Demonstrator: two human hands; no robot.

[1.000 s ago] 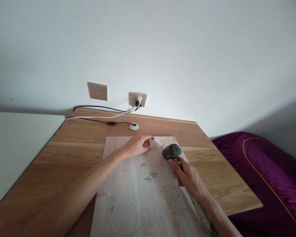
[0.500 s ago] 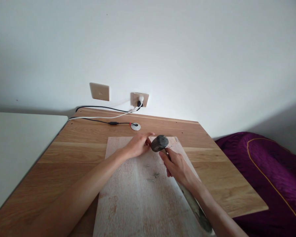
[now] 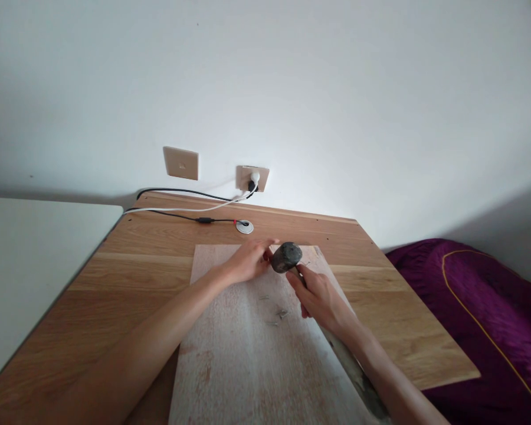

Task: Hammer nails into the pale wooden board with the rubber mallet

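A pale worn board (image 3: 248, 360) lies on the wooden table (image 3: 141, 260). My left hand (image 3: 248, 261) rests near the board's far edge, fingertips pinched together on something too small to make out. My right hand (image 3: 318, 298) grips the handle of a hammer (image 3: 287, 257) close below its dark head. The hammer head sits right beside my left fingertips. Several small nails (image 3: 278, 311) lie loose on the board between my hands.
Black and white cables (image 3: 181, 213) run along the table's back edge to a wall socket (image 3: 252, 177). A white surface (image 3: 30, 260) adjoins the table on the left. A purple cushion (image 3: 482, 307) lies to the right.
My right hand has brought the hammer head leftward, from the board's right side to just beside my left fingertips. The left hand has stayed in place.
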